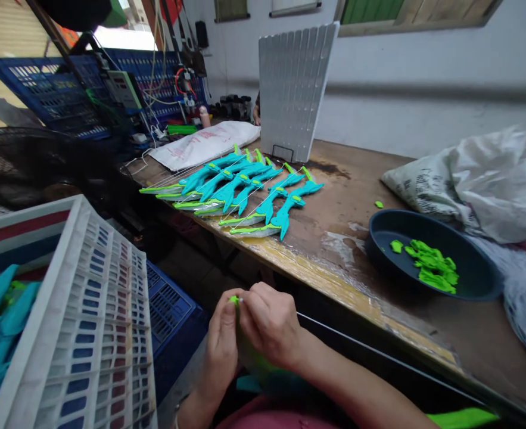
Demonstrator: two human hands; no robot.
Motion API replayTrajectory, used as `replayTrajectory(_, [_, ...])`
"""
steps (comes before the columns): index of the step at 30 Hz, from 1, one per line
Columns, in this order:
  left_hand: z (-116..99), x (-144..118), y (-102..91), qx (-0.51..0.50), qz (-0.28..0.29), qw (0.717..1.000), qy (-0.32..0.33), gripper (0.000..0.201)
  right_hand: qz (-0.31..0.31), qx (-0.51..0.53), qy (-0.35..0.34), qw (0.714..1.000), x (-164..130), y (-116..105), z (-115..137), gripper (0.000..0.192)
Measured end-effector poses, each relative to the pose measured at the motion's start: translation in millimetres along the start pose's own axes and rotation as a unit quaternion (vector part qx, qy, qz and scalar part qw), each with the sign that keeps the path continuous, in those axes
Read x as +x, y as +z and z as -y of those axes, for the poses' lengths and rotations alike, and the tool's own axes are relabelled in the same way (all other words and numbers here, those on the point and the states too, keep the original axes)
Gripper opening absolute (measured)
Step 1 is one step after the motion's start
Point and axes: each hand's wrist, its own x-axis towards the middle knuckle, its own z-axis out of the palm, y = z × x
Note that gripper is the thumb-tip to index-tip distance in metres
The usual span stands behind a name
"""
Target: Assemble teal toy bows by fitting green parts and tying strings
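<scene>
My left hand [221, 345] and my right hand [269, 322] are pressed together low in front of me, below the table edge. Between them they grip a teal and green plastic toy bow [263, 374], its green tip [233, 300] poking out above my fingers. My right fingertips pinch something thin and white at that tip. Most of the bow is hidden behind my hands. On the wooden table [361, 196] lies a row of several finished teal and green bows [249, 190] with white strings.
A dark round tray [379, 238] holding small green plastic pieces [430, 265] sits at the right, beside white sacks [472, 179]. A white slatted crate [97, 322] with teal parts stands at left, a blue crate [173, 310] below. An upright white crate [293, 89] stands behind the bows.
</scene>
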Motion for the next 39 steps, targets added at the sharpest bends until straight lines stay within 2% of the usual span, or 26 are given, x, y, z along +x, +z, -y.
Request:
replayTrajectory(4, [-12.5,6.1,2.1,0.064,0.026,0.997,0.035,0.037,-0.044,0.04,-0.009,0.998,14.5,-14.0,-11.7,0.022])
replayTrajectory(7, [-18.8,11.4,-2.1,0.023,0.103,0.994,-0.02,0.033,-0.091,0.093,0.054,0.99,27.0,-33.4,-19.0,0.018])
replayTrajectory(10, [-17.7,19.4,-7.4,-0.046,0.152,0.986,-0.048,0.023,-0.074,0.106,0.095,0.987,27.6,-38.3,-24.4,0.022])
replayTrajectory(15, [-11.3,27.1,-9.1,-0.059,0.14,0.988,-0.017,0.021,-0.031,0.121,0.072,0.99,3.2,-20.6,-23.1,0.011])
replayTrajectory(19, [-13.8,24.8,-6.0,-0.027,0.117,0.993,-0.016,0.023,0.008,0.184,0.081,0.98,-8.0,-15.5,-16.0,0.01])
replayTrajectory(24, [-20.0,22.3,-4.0,0.0,0.094,0.995,0.015,0.017,0.02,0.278,0.176,0.944,-3.0,-17.1,-15.0,0.019])
replayTrajectory(27, [-19.8,21.5,-6.0,-0.032,0.116,0.993,0.001,0.016,0.045,0.304,0.247,0.919,1.9,-18.8,-15.6,0.021])
replayTrajectory(29, [-18.6,21.3,-8.1,-0.045,0.136,0.99,-0.01,0.016,0.063,0.304,0.262,0.914,4.3,-19.1,-15.2,0.021])
replayTrajectory(33, [-16.0,21.2,-10.2,-0.03,0.145,0.989,-0.002,0.016,0.069,0.259,0.231,0.935,3.9,-14.8,-14.3,0.02])
replayTrajectory(36, [-14.1,21.1,-7.7,-0.027,0.121,0.992,-0.005,0.019,0.067,0.208,0.188,0.958,-0.6,-9.3,-14.8,0.019])
replayTrajectory(39, [-13.0,21.7,-3.6,-0.029,0.102,0.994,-0.029,0.023,0.074,0.198,0.172,0.962,-4.7,-8.7,-15.3,0.015])
